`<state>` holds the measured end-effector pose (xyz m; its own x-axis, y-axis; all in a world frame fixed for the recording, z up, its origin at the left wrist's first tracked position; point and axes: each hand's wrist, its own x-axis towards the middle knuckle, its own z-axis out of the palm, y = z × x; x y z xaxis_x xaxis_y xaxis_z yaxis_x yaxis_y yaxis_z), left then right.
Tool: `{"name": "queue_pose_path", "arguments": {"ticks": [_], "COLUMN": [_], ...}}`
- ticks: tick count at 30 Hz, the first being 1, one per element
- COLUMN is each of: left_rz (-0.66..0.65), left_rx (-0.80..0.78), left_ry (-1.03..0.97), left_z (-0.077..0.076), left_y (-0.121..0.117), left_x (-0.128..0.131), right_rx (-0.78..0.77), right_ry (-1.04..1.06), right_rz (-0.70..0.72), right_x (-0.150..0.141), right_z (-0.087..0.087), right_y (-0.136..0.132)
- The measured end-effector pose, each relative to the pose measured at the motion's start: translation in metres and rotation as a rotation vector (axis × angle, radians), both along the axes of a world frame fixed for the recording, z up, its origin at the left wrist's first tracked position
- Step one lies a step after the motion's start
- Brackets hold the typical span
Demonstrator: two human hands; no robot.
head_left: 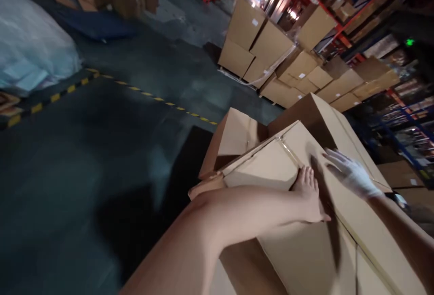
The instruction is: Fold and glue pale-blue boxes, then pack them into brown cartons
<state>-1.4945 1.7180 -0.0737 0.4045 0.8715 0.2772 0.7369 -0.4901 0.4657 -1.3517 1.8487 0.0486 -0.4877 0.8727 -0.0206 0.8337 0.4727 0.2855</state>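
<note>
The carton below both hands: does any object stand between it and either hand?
No object visibly does. The bare left hand rests on the carton; the gloved right hand is close over it, with just the glove between, and whether it touches is unclear.

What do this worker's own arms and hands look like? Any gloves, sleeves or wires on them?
The left hand wears no glove, and the left arm shows no sleeve. The right hand wears a white glove that ends near the wrist; the visible right forearm has no sleeve. No wires show; blur hides the glove's finer details.
</note>
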Motion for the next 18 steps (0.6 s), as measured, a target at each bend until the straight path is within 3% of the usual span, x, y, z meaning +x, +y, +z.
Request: {"name": "queue_pose_path", "arguments": {"ticks": [3, 6, 9, 13, 18], "left_rz": [-0.053, -0.033, -0.02, -0.105, -0.13], "left_rx": [-0.019, 0.007, 0.04, -0.011, 0.006], "left_ry": [0.067, 0.034, -0.025, -0.019, -0.061], "left_z": [-0.001, -0.002, -0.003, -0.003, -0.005], "left_y": [0.006, 0.01, 0.008, -0.001, -0.004], "left_x": [0.006, 0.013, 0.012, -0.001, -0.011], "right_rx": [-0.212, -0.385, -0.394, -0.342, -0.278], "right_ry": [0.079, 0.181, 0.251, 0.303, 0.312], "right_rz": [0.406, 0.444, 0.358, 0.373, 0.4], "right_x": [-0.111, -0.161, -0.151, -0.128, -0.14], "right_z": [-0.03, -0.059, -0.076, -0.083, -0.096], "right_y": [0.035, 0.038, 0.023, 0.009, 0.012]}}
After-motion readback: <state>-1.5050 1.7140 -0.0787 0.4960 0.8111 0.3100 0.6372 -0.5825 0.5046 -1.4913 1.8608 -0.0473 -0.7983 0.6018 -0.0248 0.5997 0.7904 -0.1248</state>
